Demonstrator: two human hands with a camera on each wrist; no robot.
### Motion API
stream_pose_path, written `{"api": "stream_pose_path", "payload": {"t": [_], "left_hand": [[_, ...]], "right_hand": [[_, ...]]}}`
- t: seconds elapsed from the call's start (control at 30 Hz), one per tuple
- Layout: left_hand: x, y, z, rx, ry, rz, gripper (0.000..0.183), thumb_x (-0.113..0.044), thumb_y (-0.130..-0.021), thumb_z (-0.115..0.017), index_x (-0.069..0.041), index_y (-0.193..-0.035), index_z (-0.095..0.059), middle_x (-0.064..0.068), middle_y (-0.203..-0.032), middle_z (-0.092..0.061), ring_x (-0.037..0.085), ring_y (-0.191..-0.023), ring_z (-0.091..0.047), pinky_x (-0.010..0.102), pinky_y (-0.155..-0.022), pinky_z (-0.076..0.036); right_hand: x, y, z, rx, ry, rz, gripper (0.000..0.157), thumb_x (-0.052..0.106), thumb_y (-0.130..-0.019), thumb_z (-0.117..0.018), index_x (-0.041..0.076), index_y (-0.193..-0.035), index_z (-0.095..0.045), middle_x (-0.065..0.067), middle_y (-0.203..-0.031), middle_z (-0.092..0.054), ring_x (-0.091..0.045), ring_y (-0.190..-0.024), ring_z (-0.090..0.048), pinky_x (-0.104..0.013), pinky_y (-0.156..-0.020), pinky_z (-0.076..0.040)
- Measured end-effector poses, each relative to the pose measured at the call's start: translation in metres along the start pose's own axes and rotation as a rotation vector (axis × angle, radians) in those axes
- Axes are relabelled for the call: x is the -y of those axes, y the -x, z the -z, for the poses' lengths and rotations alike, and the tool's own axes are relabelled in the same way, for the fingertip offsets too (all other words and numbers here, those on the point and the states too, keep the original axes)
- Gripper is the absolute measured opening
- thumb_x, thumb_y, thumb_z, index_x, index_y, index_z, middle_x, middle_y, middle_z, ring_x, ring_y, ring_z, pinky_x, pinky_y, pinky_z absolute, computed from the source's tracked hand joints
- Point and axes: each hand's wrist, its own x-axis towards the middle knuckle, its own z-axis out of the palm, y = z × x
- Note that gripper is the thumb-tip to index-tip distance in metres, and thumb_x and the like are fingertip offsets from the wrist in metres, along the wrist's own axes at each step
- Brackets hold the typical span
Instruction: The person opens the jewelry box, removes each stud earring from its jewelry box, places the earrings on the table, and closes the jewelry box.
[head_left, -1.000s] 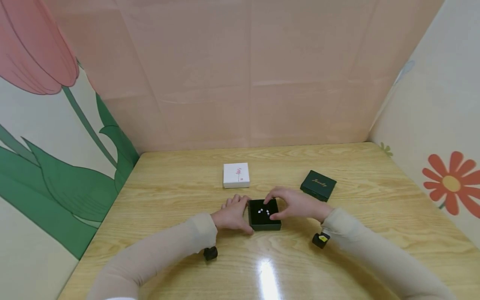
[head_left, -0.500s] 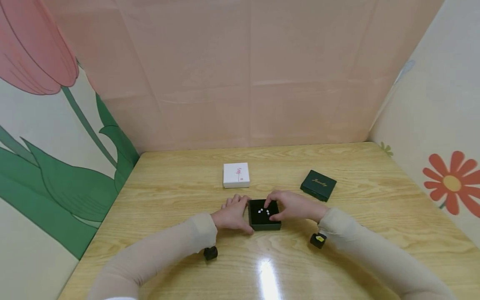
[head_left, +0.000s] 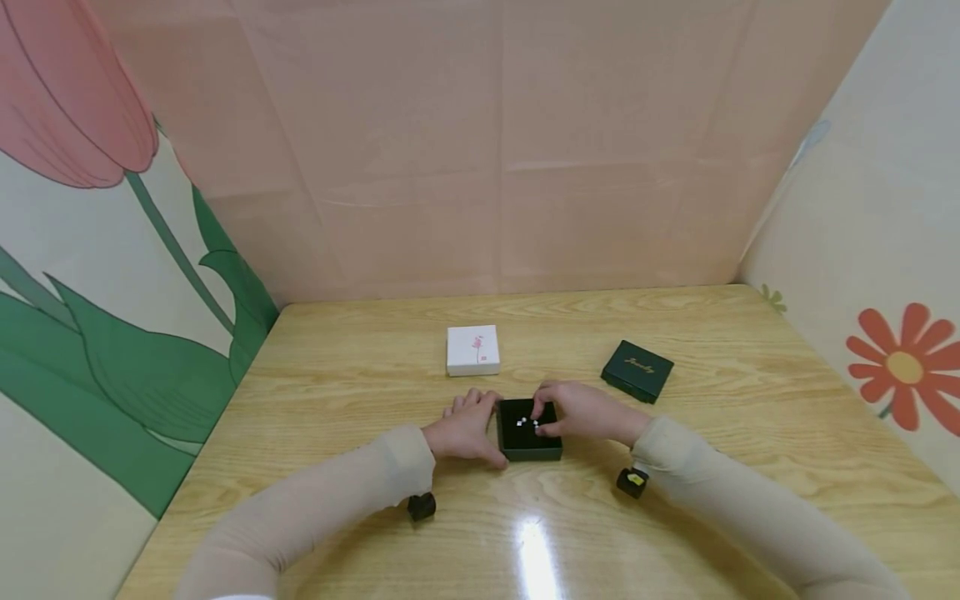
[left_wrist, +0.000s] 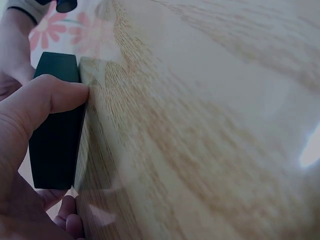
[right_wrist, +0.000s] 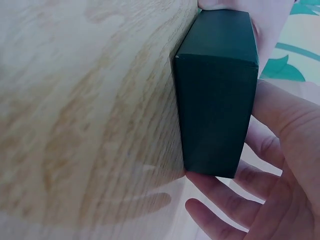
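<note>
A small dark green jewelry box point(head_left: 533, 455) with a black lining lies uncovered on the table. My left hand point(head_left: 467, 431) holds it from the left, thumb at the near corner and fingers at the far one. In the left wrist view the thumb point(left_wrist: 52, 95) lies across the green box wall point(left_wrist: 55, 155). Two small sparkling earrings sit in the lining: the left earring point(head_left: 521, 422) by itself, the right earring point(head_left: 536, 423) between the thumb and index fingertips of my right hand point(head_left: 588, 412). The right wrist view shows the box's outside point(right_wrist: 217, 110), hiding those fingertips.
A white box point(head_left: 472, 350) with a pink flower print stands behind the left hand. The dark green lid point(head_left: 637, 370) with gold lettering lies beyond the right hand. Wood-grain tabletop point(head_left: 360, 358) surrounds them, walled at the back and sides.
My right thumb and index finger have drawn together around the right earring, and the right wrist has shifted slightly left. The left hand and the box stay where they were.
</note>
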Motion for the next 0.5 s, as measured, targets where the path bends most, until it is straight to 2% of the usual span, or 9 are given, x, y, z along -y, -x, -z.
{"api": "stream_pose_path", "payload": {"t": [0.23,0.5], "left_hand": [[0.0006,-0.0012,-0.0009,-0.007,-0.014,-0.003,0.092,-0.039,-0.062,-0.087,-0.018,-0.138,-0.040,0.001,-0.113,-0.041,0.022,-0.096,-0.033,0.034,-0.077,-0.026],[-0.0002,-0.0006,-0.0007,-0.009,-0.016,0.003,0.093,-0.040,-0.061,-0.087,-0.017,-0.138,-0.040,0.001,-0.114,-0.041,0.022,-0.096,-0.034,0.034,-0.077,-0.027]], "right_hand": [[0.0011,-0.0003,0.0004,0.007,0.011,-0.014,0.013,0.027,-0.082,-0.076,0.021,-0.087,-0.066,0.003,-0.102,-0.061,-0.009,-0.088,-0.056,-0.034,-0.081,-0.049],[0.0012,-0.0005,0.0005,0.020,0.003,-0.038,0.014,0.027,-0.083,-0.076,0.023,-0.089,-0.064,0.004,-0.100,-0.059,-0.009,-0.076,-0.050,-0.028,-0.070,-0.044]]}}
